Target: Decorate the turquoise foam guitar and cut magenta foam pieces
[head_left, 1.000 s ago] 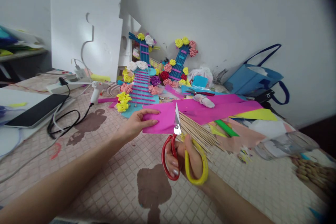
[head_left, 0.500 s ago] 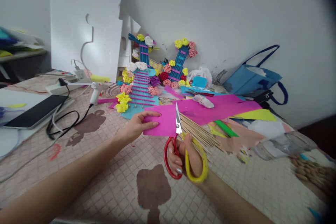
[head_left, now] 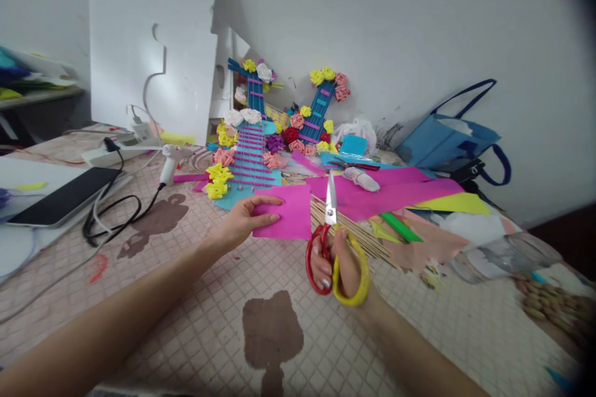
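Between the thumb and fingers of my left hand (head_left: 239, 223) is a square piece of magenta paper (head_left: 291, 214), held by its left edge above the table. My right hand (head_left: 342, 263) has its fingers through the handles of a pair of scissors (head_left: 331, 211), one loop red and one yellow. The blades point up and away, nearly closed, and stand just right of the paper without touching it. Thin wooden sticks (head_left: 361, 232) lie in a bundle behind the scissors. A larger magenta sheet (head_left: 395, 195) spreads out beyond them.
Flower-trimmed blue craft pieces (head_left: 254, 155) stand at the back. On the left are a white glue gun (head_left: 171, 164), black cable and a phone-like slab (head_left: 67, 197). A blue bag (head_left: 447, 142) leans on the wall at right. A clear jar (head_left: 507, 257) lies near peanuts (head_left: 554, 304).
The scissors have moved right, away from the paper's right edge, and their blades have drawn together. My left hand and the paper have barely shifted.
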Demonstrator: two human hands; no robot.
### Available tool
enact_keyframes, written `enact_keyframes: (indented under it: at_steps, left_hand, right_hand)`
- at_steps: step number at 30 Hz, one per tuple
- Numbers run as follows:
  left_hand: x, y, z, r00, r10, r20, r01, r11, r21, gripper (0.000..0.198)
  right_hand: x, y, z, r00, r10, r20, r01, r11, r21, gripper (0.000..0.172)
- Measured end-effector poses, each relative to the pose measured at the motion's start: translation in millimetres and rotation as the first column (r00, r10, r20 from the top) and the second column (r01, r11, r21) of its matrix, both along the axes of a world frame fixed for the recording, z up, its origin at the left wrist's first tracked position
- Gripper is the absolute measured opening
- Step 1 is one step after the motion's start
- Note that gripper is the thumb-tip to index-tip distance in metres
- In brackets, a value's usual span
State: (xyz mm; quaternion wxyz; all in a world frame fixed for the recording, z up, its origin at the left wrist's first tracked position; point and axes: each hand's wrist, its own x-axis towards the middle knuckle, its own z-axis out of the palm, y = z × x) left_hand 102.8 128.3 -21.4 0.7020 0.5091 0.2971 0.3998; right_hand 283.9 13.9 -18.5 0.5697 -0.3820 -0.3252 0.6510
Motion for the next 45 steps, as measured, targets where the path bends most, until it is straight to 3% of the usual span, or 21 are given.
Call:
enact_keyframes:
  at_steps: [5, 10, 13, 16, 18, 22, 28, 38, 43, 45]
  left_hand:
    - [2, -3, -2.0, 0.998, -0.029, -0.056, 0.030, 0.999, 0.031, 0.035]
    - [2, -6, -1.4, 0.981, -0.091, -0.171, 0.106, 0.991, 0.083, 0.034]
    - [-2, -4, 0.8, 0.915, -0.286, -0.284, 0.333, 0.933, 0.134, 0.030]
    - [-5, -3, 4.0, 0.764, -0.509, -0.396, 0.609, 0.773, 0.180, 0.028]
    - [-5, -4, 6.6, 0.673, -0.589, -0.448, 0.714, 0.675, 0.186, 0.029]
    - [-4, -7, 10.6, 0.596, -0.644, -0.479, 0.788, 0.584, 0.195, 0.032]
    - [-2, -8, 9.7, 0.526, -0.691, -0.496, 0.843, 0.501, 0.196, 0.033]
    - [0, -7, 3.1, 0.535, -0.714, -0.452, 0.840, 0.508, 0.192, 0.031]
    - [-2, -2, -1.6, 0.593, -0.651, -0.474, 0.792, 0.577, 0.198, 0.028]
    - [-4, -1, -2.4, 0.605, -0.626, -0.492, 0.776, 0.601, 0.191, 0.030]
  right_hand:
    - [14, 14, -5.1, 0.932, -0.298, 0.208, 0.278, 0.953, 0.117, 0.043]
    - [28, 24, -13.5, 0.893, -0.319, 0.318, 0.274, 0.945, 0.180, 0.040]
    - [38, 28, -10.9, 0.903, -0.259, 0.344, 0.225, 0.965, 0.135, 0.038]
    - [46, 30, -10.0, 0.919, -0.101, 0.381, 0.082, 0.995, 0.065, 0.040]
    - [48, 29, -12.4, 0.913, 0.046, 0.406, -0.066, 0.997, 0.038, 0.040]
    - [41, 24, -16.2, 0.844, 0.255, 0.471, -0.285, 0.959, -0.008, 0.038]
    - [23, 21, -6.3, 0.824, 0.227, 0.518, -0.256, 0.967, -0.017, 0.039]
    - [16, 19, -5.6, 0.818, 0.264, 0.512, -0.279, 0.959, -0.048, 0.035]
    - [16, 20, -9.5, 0.795, 0.183, 0.579, -0.223, 0.975, -0.001, 0.028]
    - [21, 23, -9.8, 0.723, 0.111, 0.681, -0.186, 0.982, 0.037, 0.025]
